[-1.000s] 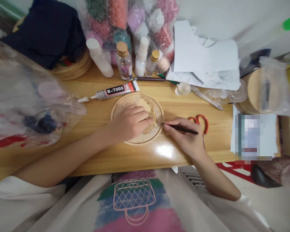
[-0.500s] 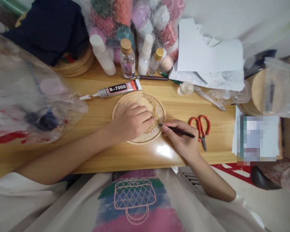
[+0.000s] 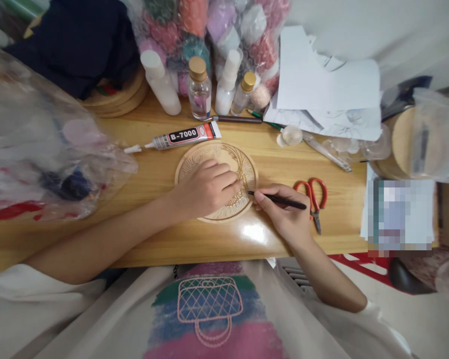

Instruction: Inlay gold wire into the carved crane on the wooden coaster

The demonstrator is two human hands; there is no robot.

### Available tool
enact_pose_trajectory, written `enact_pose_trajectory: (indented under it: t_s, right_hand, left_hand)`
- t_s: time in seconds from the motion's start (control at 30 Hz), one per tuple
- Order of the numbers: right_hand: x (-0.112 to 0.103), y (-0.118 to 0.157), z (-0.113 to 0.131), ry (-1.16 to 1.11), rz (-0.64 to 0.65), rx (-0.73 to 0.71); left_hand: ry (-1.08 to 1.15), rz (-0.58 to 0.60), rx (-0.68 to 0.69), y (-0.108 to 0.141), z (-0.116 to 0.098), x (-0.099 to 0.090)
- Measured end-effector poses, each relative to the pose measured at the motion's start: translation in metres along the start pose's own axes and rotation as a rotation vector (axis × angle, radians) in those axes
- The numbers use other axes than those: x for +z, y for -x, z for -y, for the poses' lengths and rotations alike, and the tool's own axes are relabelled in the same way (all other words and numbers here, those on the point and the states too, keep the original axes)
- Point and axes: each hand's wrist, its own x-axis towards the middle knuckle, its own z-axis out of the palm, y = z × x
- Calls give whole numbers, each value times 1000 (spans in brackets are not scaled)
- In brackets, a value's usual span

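Note:
A round wooden plaque (image 3: 219,147) with carved lines and gold wire (image 3: 243,167) along part of its pattern lies flat on the table. Over its middle rests my left hand (image 3: 215,189), back up, with the fingers curled together; the fingertips and anything under them are hidden. My right hand (image 3: 286,212) is at the plaque's right edge, pinching slim black tweezers (image 3: 290,202). Their tip points left at the gold wire, close beside my left fingers. Right of that hand lie red-handled pliers (image 3: 316,199), partly behind it.
Behind the plaque lies a B-7000 glue tube (image 3: 185,135). Several bottles (image 3: 199,94) and a dark-handled tool (image 3: 239,119) are farther back. Papers (image 3: 329,89) are at the back right, a plastic bag (image 3: 60,149) at the left. The table's front edge (image 3: 209,262) is near my body.
My right hand and the tweezers have shifted slightly right, the tip drawing back a little from my left fingers. My left hand stays on the plaque. The view has moved slightly.

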Motion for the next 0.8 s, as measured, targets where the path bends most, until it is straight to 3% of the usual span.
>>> enact_pose_trajectory:
  t_s: [0.17,0.8]
  right_hand:
    - [-1,0,0,-34,-13,40]
    - [3,0,-5,24,29,-80]
  left_hand:
    - [28,0,-9,1,0,2]
    - [-1,-2,-28,0,0,1]
